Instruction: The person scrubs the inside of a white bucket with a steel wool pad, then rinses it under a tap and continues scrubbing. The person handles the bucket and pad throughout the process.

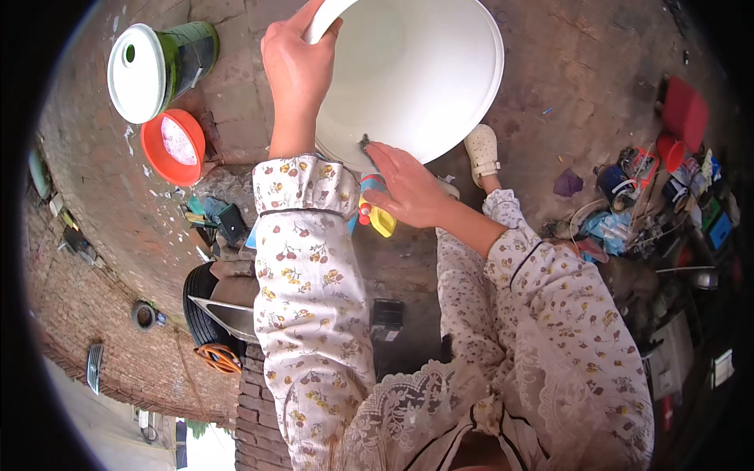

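A large white bucket (412,82) is tilted so that its pale inside faces me. My left hand (297,68) is wrapped around its rim at the upper left. At the near side of the bucket, my right hand (403,185) lies with its fingers stretched together over a dark, fibrous scrubbing pad (366,143). Only an edge of this pad shows at the fingertips; the rest is hidden beneath the hand. Below the right hand stands a yellow bottle (384,222) with a red cap, partly covered by my hand and left sleeve.
A lidded green-and-white pail (138,70) stands at the upper left, beside an orange basin (172,147) of foamy water. A tyre (203,306) and an orange hose (217,358) lie lower left. Mixed clutter, including a red funnel (670,151), crowds the right.
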A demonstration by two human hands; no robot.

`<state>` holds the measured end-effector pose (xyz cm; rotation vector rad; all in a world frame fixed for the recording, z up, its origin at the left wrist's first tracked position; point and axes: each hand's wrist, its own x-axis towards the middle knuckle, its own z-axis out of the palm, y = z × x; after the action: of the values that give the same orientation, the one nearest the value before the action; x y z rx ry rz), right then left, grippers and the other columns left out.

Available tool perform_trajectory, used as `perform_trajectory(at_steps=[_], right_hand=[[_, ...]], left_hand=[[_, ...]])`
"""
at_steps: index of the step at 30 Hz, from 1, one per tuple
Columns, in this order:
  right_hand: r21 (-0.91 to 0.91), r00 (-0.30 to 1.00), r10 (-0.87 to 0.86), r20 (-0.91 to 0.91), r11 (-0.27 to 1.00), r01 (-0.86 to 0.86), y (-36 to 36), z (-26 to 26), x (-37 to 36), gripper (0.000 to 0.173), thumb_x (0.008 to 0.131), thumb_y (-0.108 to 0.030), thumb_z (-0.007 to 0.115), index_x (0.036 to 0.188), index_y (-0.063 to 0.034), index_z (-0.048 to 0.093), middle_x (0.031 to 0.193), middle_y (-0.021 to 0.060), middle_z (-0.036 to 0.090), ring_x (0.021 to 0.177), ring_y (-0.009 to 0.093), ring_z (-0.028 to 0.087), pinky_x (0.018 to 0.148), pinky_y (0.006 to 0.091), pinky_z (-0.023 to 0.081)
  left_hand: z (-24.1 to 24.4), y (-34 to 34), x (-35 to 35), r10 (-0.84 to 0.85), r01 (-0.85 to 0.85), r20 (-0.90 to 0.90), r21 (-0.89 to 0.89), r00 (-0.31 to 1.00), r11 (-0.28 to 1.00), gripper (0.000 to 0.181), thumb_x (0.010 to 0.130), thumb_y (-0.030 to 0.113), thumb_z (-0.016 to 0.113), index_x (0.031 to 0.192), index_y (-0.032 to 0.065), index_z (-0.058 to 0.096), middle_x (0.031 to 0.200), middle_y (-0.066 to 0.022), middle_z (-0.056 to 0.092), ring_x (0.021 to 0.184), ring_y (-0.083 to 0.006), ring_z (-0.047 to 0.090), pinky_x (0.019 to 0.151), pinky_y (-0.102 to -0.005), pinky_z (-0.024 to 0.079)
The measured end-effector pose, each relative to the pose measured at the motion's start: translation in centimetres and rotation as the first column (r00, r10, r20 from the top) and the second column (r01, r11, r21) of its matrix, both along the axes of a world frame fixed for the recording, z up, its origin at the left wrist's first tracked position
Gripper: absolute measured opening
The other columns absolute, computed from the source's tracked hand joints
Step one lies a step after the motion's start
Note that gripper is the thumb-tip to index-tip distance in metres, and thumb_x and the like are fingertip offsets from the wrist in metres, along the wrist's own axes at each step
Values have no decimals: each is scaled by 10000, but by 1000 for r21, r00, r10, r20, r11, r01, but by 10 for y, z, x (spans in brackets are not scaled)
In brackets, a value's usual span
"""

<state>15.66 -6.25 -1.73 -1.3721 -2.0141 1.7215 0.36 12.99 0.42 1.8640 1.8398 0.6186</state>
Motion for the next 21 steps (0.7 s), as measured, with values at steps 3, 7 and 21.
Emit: perform_trajectory(at_steps=[3,7,21], right_hand=[[269,909,235,345,903,-335,18,-31,84,730,874,-425,615,1371,75,426,1429,206,451,1380,325,368,1181,431,238],[72,936,214,280,967,-243,37,-33,69,667,955,-455,495,1344,85,446,1392,239,473,1337,356,397,1133,428,295],[21,978,160,133,986,-164,-6,-12,75,673,837,-372,680,1326,31,450,1388,198,457,1360,337,372,1186,444,240]], left_hand=[[5,-4,-4,-22,23,44,-29,999,999,404,777,77,677,1180,96,689,907,-220,670,870,-374,612,808,-428,480],[3,3,-1,37,-35,78,-25,996,999,402,778,85,678,1180,98,688,910,-220,670,862,-382,612,797,-418,483],[-7,2,47,-3,-6,122,66,993,998,338,748,74,688,1081,20,706,939,-278,652,920,-435,614,838,-462,491]])
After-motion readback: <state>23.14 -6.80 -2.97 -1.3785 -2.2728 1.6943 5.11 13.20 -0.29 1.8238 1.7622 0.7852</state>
